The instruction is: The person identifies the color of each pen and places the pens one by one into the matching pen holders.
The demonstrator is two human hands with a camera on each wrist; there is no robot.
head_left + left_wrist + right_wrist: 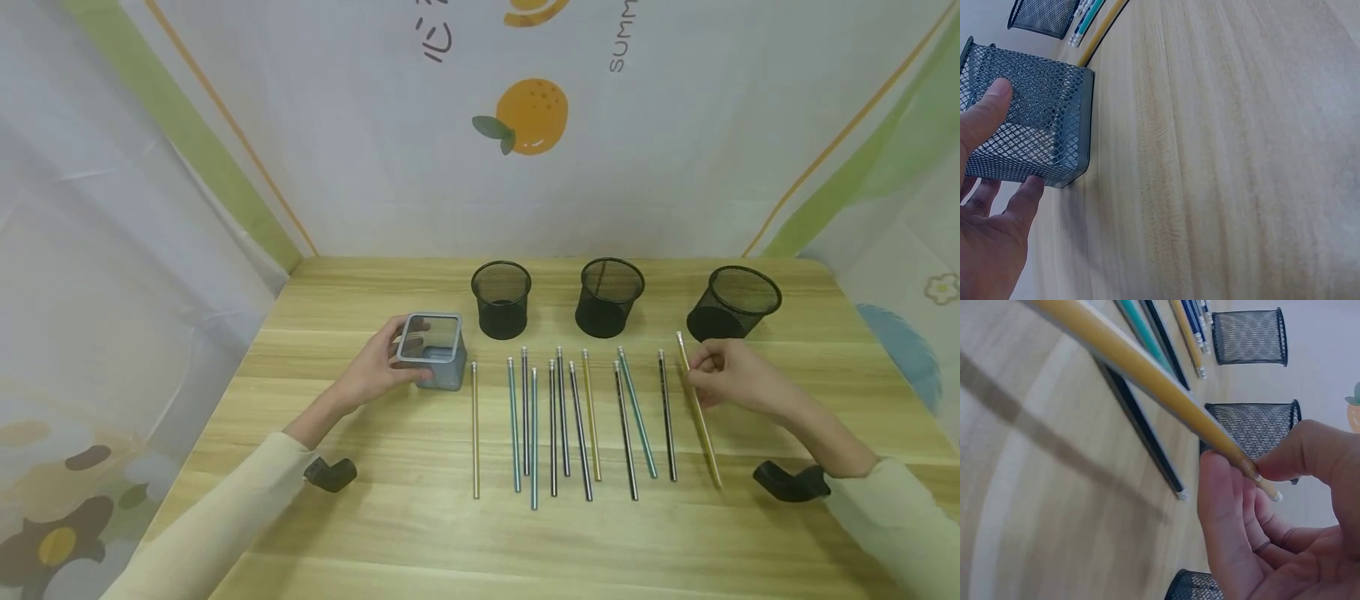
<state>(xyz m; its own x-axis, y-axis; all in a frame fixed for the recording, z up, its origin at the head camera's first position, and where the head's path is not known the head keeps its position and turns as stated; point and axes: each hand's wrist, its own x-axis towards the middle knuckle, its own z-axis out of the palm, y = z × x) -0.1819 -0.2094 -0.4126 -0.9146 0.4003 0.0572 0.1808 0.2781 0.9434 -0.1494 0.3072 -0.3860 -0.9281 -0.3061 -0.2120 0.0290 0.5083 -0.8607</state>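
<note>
On the left, my left hand grips a square grey mesh pen holder, thumb on its near side and fingers around the far side. In the left wrist view the thumb lies against the mesh wall of the holder. My right hand pinches a yellow pencil between thumb and fingers, near its white eraser end. The right wrist view shows that yellow pencil raised over the table, its shadow falling on the wood. A dark pencil lies below it.
Three round black mesh cups stand in a row at the back. Several pencils lie between my hands, including a yellow one, a teal one and a black one. A printed cloth hangs behind the wooden table.
</note>
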